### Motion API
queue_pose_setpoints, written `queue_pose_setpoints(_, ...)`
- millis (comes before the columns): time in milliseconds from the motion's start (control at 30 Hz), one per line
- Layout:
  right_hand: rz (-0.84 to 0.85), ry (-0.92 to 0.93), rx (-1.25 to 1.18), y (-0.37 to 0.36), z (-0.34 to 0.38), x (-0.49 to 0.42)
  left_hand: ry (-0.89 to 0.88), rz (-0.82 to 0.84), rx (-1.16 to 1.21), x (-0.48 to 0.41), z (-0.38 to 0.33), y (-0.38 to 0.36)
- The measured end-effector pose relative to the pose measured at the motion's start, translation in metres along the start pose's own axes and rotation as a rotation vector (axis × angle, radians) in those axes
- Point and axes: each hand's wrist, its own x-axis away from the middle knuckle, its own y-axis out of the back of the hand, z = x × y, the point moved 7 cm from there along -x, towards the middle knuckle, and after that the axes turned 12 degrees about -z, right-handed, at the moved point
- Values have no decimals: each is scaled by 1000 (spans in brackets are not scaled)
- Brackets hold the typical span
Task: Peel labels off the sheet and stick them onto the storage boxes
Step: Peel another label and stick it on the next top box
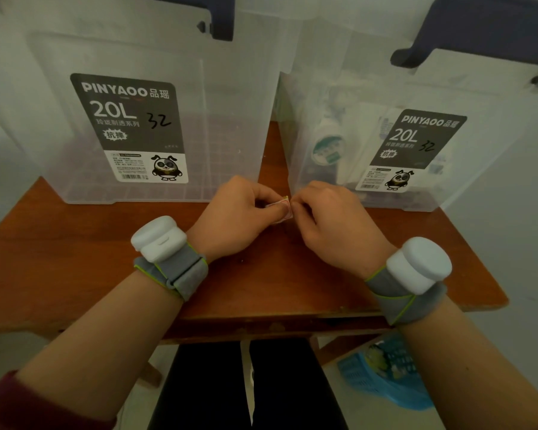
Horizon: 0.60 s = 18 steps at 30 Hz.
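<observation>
Two clear plastic storage boxes stand on the brown wooden table [75, 262]. The left box [230, 119] and the right box [479, 144] each carry a dark grey "20L" factory label with "32" handwritten on it. A small label sheet [284, 210] with a red-edged sticker is pinched between both hands, low over the table in the gap between the boxes. My left hand [239, 212] grips the sheet's left side. My right hand [333, 218] pinches its right edge with the fingertips. Most of the sheet is hidden by my fingers.
Both wrists wear grey straps with white devices. The right box holds white items, one with a green label. A blue basket [389, 377] sits on the floor under the table's right side. My dark-trousered legs are below the table's front edge.
</observation>
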Motion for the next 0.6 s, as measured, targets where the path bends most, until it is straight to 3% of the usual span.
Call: queue_pose_setpoints(600,18,2,-6,0,-3,-1,0,14,-3,-1,1,-2)
